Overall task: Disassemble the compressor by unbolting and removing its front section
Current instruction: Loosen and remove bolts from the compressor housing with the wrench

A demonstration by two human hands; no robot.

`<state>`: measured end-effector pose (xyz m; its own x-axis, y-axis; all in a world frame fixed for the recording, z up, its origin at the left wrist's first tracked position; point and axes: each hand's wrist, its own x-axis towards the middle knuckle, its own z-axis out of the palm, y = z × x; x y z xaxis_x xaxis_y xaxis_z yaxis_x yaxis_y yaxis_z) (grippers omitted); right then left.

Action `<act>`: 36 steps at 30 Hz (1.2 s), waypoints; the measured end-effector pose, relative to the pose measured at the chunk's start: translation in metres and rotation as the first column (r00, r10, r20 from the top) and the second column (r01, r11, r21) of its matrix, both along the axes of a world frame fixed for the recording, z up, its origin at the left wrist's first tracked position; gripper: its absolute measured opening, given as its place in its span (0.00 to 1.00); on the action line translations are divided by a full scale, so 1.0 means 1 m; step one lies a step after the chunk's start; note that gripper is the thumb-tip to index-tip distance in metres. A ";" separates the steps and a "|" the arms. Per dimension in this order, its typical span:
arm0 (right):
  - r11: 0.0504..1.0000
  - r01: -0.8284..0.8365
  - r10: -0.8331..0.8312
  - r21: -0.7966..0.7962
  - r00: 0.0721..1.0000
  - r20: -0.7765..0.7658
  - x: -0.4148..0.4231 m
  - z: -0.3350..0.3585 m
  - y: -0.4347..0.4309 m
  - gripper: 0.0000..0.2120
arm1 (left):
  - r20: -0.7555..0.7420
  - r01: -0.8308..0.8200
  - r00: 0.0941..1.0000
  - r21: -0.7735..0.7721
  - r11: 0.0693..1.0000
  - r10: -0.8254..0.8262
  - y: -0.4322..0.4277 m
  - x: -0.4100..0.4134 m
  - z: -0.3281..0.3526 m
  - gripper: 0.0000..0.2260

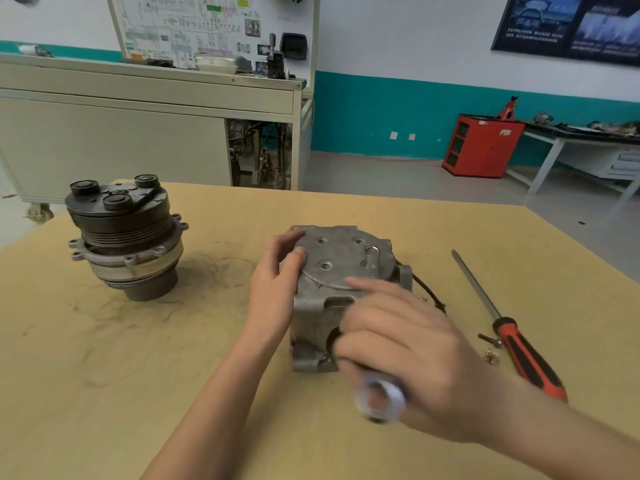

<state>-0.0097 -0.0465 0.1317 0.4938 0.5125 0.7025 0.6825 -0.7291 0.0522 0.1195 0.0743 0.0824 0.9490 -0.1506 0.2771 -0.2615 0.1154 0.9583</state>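
Note:
The grey aluminium compressor body (341, 268) stands upright in the middle of the table, its round end plate with several bolt holes facing up. My left hand (277, 282) grips its upper left edge, thumb and fingers curled on the rim. My right hand (398, 344) is in front of the body's right side and holds a blurred metal wrench (381, 396), whose ring end sticks out toward me. The front section with the black pulley and clutch (124, 233) stands apart at the left of the table.
A red-and-black screwdriver (509, 330) lies to the right of the body, with two small bolts (490, 348) beside its handle. A thin black wire (431, 296) trails from the body's right side. The table (173, 358) is covered with tan board. Cabinets and benches stand beyond it.

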 end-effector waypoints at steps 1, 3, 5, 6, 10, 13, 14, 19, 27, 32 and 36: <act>0.990 -0.010 0.006 0.137 0.999 0.034 -0.005 -0.009 -0.013 0.16 | -0.012 0.000 1.000 -0.005 1.000 0.000 0.000 -0.001 0.002 0.11; 0.913 -0.026 0.007 0.408 0.999 0.048 -0.009 -0.021 -0.033 0.14 | -0.042 -0.003 0.999 -0.010 1.000 0.002 -0.001 -0.002 0.003 0.11; 0.684 0.001 0.023 0.730 0.999 -0.023 -0.006 -0.026 -0.042 0.12 | -0.062 -0.012 0.998 -0.011 1.000 0.011 -0.001 -0.003 0.004 0.12; 0.482 -0.008 0.088 0.876 0.995 -0.039 -0.003 -0.026 -0.044 0.13 | -0.066 -0.014 0.998 -0.016 1.000 0.013 -0.001 -0.003 0.004 0.11; -0.126 0.071 0.257 0.989 0.966 -0.037 0.015 -0.019 -0.055 0.09 | -0.071 -0.007 0.997 -0.012 1.000 0.006 0.000 -0.007 0.006 0.11; -0.272 0.156 0.350 0.950 0.935 -0.054 0.027 -0.014 -0.056 0.08 | -0.065 -0.014 0.998 0.001 1.000 0.014 0.000 -0.006 0.006 0.11; -0.272 0.186 0.366 0.944 0.928 -0.077 0.031 -0.012 -0.054 0.07 | -0.066 -0.013 0.998 0.003 1.000 0.013 0.000 -0.006 0.006 0.11; -0.269 0.193 0.421 0.944 0.905 -0.065 0.048 0.022 -0.056 0.09 | -0.065 -0.007 0.998 -0.006 1.000 0.007 0.000 -0.005 0.005 0.12; 0.442 0.260 0.083 0.859 0.941 -0.327 0.060 0.082 -0.063 0.09 | -0.050 -0.005 0.999 -0.008 1.000 0.004 0.000 -0.005 0.004 0.11; 0.843 0.498 -0.297 0.202 0.745 -0.598 0.052 0.029 -0.038 0.07 | -0.049 -0.004 0.999 -0.021 1.000 0.003 0.000 -0.005 0.005 0.11; 0.840 0.532 -0.424 0.101 0.762 -0.491 0.051 0.021 -0.036 0.12 | -0.048 0.003 0.999 -0.016 1.000 -0.003 0.000 -0.004 0.004 0.12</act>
